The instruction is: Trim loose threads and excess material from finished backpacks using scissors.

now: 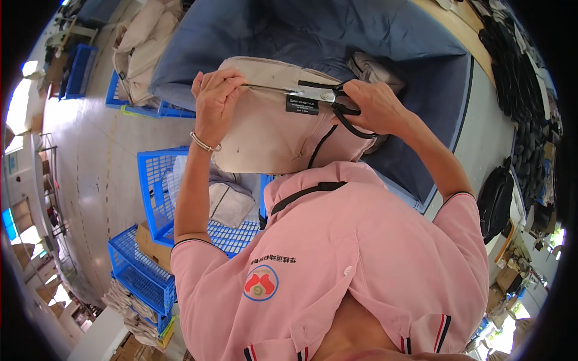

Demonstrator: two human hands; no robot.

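The person holds a beige fabric bag (271, 129) up in front of the chest, above a tabletop (421, 150) covered with blue cloth. The left hand (215, 105) is closed over the bag's upper left edge, fingers curled over the top seam and thumb against the front panel; a thin bracelet (205, 143) circles that wrist. The right hand (376, 107) is closed around the black handles of a pair of scissors (340, 103), whose metal blades point left along the bag's top edge, just beside a small black label (301, 104) sewn on the front. A black strap (322, 144) hangs down from the bag's right side toward the pink shirt (361, 253).

Below the bag, on the left, a blue plastic crate (153, 192) holds more pale fabric pieces (226, 201), and another blue crate (135, 271) sits nearer on the floor with a cardboard box (150, 243) in it. Farther left, beige bags (141, 48) are heaped over more blue crates (78, 69). To the right of the tabletop, dark bags (524, 102) lie stacked in a long row, and a black bag (497, 201) sits nearer.
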